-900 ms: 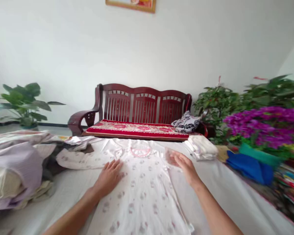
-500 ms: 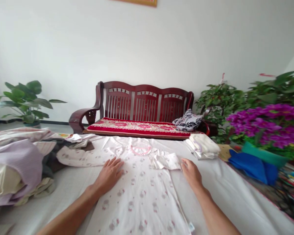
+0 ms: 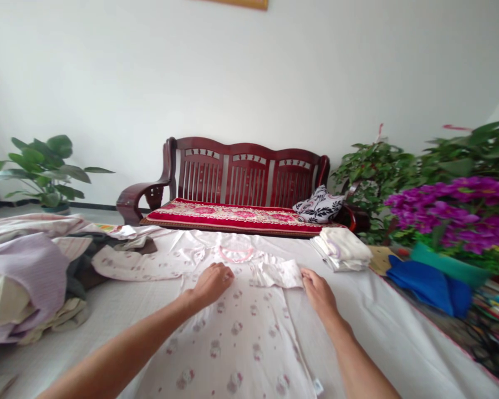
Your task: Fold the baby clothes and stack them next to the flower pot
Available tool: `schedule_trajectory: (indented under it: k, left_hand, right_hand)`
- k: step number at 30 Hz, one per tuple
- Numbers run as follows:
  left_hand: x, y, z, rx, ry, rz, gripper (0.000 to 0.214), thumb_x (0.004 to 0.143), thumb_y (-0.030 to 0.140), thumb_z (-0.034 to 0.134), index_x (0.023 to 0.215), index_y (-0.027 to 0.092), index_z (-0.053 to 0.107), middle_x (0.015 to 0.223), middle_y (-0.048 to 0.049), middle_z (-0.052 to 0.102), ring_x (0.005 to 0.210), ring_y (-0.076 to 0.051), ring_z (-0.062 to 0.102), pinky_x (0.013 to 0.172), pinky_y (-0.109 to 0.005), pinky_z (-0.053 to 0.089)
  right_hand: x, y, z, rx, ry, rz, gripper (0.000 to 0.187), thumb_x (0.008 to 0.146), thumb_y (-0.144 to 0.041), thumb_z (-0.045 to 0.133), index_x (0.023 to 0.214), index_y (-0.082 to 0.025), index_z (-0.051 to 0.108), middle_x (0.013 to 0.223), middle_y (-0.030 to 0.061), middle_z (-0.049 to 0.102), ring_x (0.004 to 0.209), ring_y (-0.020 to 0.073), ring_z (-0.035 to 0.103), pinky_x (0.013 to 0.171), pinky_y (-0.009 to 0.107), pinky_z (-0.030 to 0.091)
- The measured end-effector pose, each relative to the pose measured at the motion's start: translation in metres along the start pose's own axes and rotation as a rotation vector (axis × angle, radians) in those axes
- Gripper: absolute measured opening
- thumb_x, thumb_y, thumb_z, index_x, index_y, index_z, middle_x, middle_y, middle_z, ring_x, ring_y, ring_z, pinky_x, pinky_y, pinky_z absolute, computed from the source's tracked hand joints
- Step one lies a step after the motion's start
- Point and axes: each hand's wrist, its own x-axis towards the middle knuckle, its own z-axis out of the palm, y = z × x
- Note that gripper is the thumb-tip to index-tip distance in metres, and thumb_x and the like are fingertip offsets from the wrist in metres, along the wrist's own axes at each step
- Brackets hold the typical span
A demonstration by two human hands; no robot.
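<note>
A white shirt [image 3: 237,327] with small printed figures and a pink neckline lies spread in front of me. My left hand [image 3: 214,284] is over its chest, below the collar, with fingers loosely bent and nothing visible in them. On the right, the shirt's sleeve [image 3: 278,274] is folded inward across the shoulder, short and creased. My right hand [image 3: 317,291] pinches the end of that sleeve between thumb and fingers. The left sleeve [image 3: 139,265] stretches flat out to the side. A small tag sticks out from the shirt's lower right edge.
A heap of loose clothes [image 3: 29,282] lies at left on the white sheet [image 3: 382,338]. Folded white clothes [image 3: 343,249] are stacked at the back right. Beyond stand a wooden bench [image 3: 245,172] and potted plants. Blue cloth [image 3: 426,285] and purple flowers [image 3: 461,208] are at right.
My left hand has left its flat rest near the left shoulder and moved right across the chest, its fingers now bent. My right hand stays at the folded sleeve's end, slightly further left.
</note>
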Motion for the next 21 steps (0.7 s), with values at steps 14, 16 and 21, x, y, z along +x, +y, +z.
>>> schedule_trajectory:
  k: [14,16,21]
  left_hand:
    - [0.073,0.061,0.052,-0.12,0.079,-0.385,0.024,0.084,0.03,0.057,0.097,0.017,0.071,0.115,-0.0165,0.067,0.114,-0.032,0.059,0.094,-0.04,0.044]
    - [0.075,0.062,0.054,-0.188,0.122,-0.396,0.018,0.084,0.025,0.056,0.092,0.018,0.07,0.108,-0.014,0.07,0.11,-0.029,0.062,0.091,-0.036,0.045]
    - [0.088,0.049,0.049,-0.427,0.236,-0.429,0.019,0.09,0.025,0.049,0.089,0.015,0.065,0.08,-0.0071,0.073,0.076,-0.019,0.069,0.068,-0.026,0.05]
  right_hand:
    - [0.002,0.005,0.003,0.066,0.031,-0.073,0.039,0.081,-0.023,0.046,0.109,-0.025,0.072,0.109,0.0048,0.075,0.105,0.0201,0.067,0.093,0.031,0.05]
    - [0.002,0.005,0.003,0.052,0.026,-0.077,0.039,0.081,-0.021,0.045,0.11,-0.023,0.071,0.11,0.0064,0.075,0.105,0.0202,0.067,0.094,0.031,0.049]
    - [0.002,0.009,0.007,0.028,0.029,-0.068,0.039,0.084,-0.021,0.044,0.114,-0.019,0.068,0.113,0.0088,0.073,0.108,0.0206,0.067,0.098,0.035,0.048]
